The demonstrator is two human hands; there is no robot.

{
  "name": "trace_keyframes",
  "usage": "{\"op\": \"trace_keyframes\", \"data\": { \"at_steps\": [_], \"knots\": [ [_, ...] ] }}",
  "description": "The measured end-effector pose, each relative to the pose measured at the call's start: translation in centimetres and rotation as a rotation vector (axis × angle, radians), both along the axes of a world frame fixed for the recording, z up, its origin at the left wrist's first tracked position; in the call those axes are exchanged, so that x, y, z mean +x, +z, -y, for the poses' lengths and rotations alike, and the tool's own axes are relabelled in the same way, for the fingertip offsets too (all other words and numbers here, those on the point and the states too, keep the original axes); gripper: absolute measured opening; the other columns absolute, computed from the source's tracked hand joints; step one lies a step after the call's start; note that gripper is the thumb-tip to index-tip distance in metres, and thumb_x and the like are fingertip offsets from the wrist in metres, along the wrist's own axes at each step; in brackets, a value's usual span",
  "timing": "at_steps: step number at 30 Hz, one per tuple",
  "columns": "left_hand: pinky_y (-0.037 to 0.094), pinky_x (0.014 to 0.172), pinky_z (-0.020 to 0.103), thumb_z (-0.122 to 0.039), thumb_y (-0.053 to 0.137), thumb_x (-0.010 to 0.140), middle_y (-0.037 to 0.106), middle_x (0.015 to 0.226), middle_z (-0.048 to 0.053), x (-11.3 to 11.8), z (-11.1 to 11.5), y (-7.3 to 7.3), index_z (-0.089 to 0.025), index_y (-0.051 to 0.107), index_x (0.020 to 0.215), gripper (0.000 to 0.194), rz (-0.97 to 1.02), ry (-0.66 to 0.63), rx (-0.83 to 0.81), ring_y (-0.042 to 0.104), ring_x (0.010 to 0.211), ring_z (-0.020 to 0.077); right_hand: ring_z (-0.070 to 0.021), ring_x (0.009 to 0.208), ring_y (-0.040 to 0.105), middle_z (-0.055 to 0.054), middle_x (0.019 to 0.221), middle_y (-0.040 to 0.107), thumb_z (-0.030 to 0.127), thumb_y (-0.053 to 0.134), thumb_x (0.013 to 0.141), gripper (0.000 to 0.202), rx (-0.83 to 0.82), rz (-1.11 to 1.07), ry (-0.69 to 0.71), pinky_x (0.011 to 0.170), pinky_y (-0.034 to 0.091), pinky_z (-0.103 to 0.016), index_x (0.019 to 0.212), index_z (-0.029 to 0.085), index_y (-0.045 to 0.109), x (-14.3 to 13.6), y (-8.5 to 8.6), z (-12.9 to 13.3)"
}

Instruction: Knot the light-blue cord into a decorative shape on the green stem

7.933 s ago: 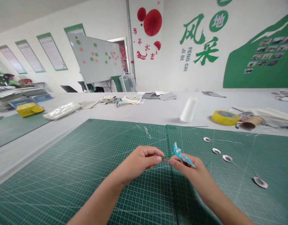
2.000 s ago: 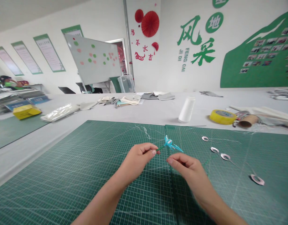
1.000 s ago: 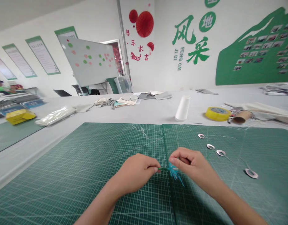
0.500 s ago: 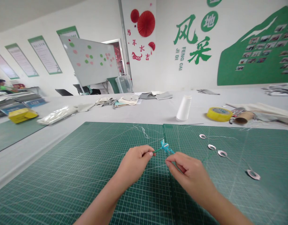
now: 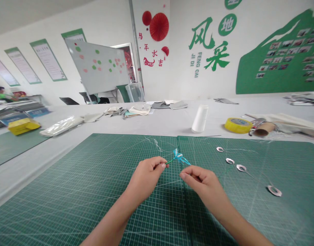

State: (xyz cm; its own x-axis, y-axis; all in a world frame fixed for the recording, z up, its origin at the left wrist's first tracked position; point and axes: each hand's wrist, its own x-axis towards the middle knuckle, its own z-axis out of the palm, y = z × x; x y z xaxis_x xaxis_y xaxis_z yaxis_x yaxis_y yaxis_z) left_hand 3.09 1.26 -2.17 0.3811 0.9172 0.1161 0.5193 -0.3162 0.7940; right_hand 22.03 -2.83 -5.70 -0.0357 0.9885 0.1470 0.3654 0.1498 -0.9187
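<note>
Between finger and thumb, my left hand (image 5: 151, 172) pinches a thin green stem (image 5: 170, 161). At the stem's far end is a small blue-and-white flower-like piece (image 5: 177, 155) made of looped thread or cord, raised above the green cutting mat (image 5: 95, 191). Its blue loops reach right, close to my right hand (image 5: 199, 177). The fingertips of that hand are pressed together just below the loops. Whatever lies in that pinch is too fine to make out.
Several pale rings with threads (image 5: 241, 168) lie on the mat at right. Beyond its back edge stand a white thread cone (image 5: 200, 119), yellow tape (image 5: 238, 125) and a cardboard tube (image 5: 265, 129). Loose white thread (image 5: 157, 145) lies near the mat's back. A yellow box (image 5: 24, 126) is at left.
The flower-like piece has tilted and shifted slightly up and left, its loops turning. My right hand has moved slightly left, its fingers drawn closer together; my left hand keeps its pinch.
</note>
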Motion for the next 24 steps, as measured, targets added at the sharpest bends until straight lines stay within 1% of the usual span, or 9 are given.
{"op": "trace_keyframes", "data": {
  "at_steps": [5,8,11,14,17,19,22,24],
  "knots": [
    [0.042,0.079,0.030,-0.024,0.045,0.089,0.070,0.089,0.000,0.0,0.0,0.0,-0.021,0.068,0.090,0.023,0.031,-0.014,-0.012,0.060,0.083,0.0178,-0.0125,0.055,0.033,0.004,0.057,0.040,0.039,0.058,0.081,0.025,-0.060,-0.144,0.007,0.051,0.024,-0.027,0.070,0.017,0.064,0.2,-0.5,-0.2],
    [0.042,0.079,0.030,-0.024,0.047,0.089,0.070,0.089,0.000,0.0,0.0,0.1,-0.020,0.068,0.091,0.022,0.066,-0.034,-0.033,0.060,0.083,0.0176,-0.0128,0.057,0.034,0.003,0.060,0.042,0.038,0.059,0.080,0.024,-0.079,-0.180,0.014,0.052,0.025,-0.027,0.069,0.017,0.064,0.1,-0.6,-0.5],
    [0.042,0.078,0.029,-0.023,0.047,0.088,0.070,0.089,0.001,0.1,0.0,0.3,-0.019,0.068,0.091,0.021,0.116,-0.062,-0.070,0.059,0.083,0.0173,-0.0121,0.056,0.033,0.004,0.059,0.041,0.038,0.060,0.080,0.024,-0.100,-0.214,0.020,0.052,0.024,-0.027,0.068,0.017,0.063,0.0,-0.7,-0.6],
    [0.041,0.076,0.027,-0.023,0.049,0.087,0.069,0.087,0.002,0.2,0.1,0.7,-0.017,0.068,0.088,0.019,0.163,-0.106,-0.132,0.058,0.081,0.0161,-0.0104,0.052,0.027,0.006,0.057,0.037,0.039,0.061,0.079,0.025,-0.128,-0.252,0.025,0.050,0.022,-0.026,0.067,0.017,0.062,-0.2,-0.6,-0.5],
    [0.040,0.071,0.025,-0.023,0.052,0.086,0.067,0.083,0.001,0.2,0.4,1.1,-0.016,0.068,0.088,0.018,0.194,-0.180,-0.192,0.055,0.075,0.0139,-0.0093,0.050,0.024,0.007,0.055,0.034,0.041,0.062,0.079,0.027,-0.150,-0.283,0.037,0.047,0.020,-0.025,0.065,0.018,0.061,-0.2,-0.4,-0.4],
    [0.038,0.068,0.024,-0.022,0.053,0.085,0.066,0.080,0.000,0.1,0.5,1.4,-0.016,0.069,0.088,0.018,0.188,-0.257,-0.215,0.052,0.071,0.0125,-0.0093,0.049,0.023,0.007,0.054,0.035,0.043,0.064,0.078,0.028,-0.172,-0.314,0.073,0.046,0.019,-0.025,0.066,0.018,0.063,-0.1,-0.2,-0.4],
    [0.038,0.067,0.023,-0.020,0.052,0.085,0.065,0.077,-0.001,-0.1,0.8,1.8,-0.016,0.071,0.088,0.019,0.170,-0.383,-0.277,0.051,0.069,0.0115,-0.0088,0.048,0.024,0.006,0.054,0.041,0.045,0.068,0.075,0.028,-0.243,-0.379,0.167,0.046,0.019,-0.024,0.068,0.018,0.066,0.3,-0.1,-0.5],
    [0.038,0.067,0.022,-0.019,0.052,0.084,0.065,0.077,-0.001,-0.3,1.0,1.9,-0.016,0.072,0.088,0.020,0.145,-0.457,-0.312,0.051,0.069,0.0113,-0.0090,0.048,0.027,0.005,0.054,0.045,0.045,0.070,0.073,0.028,-0.288,-0.400,0.222,0.046,0.021,-0.024,0.067,0.017,0.066,0.8,-0.3,-0.7]
  ]
}}
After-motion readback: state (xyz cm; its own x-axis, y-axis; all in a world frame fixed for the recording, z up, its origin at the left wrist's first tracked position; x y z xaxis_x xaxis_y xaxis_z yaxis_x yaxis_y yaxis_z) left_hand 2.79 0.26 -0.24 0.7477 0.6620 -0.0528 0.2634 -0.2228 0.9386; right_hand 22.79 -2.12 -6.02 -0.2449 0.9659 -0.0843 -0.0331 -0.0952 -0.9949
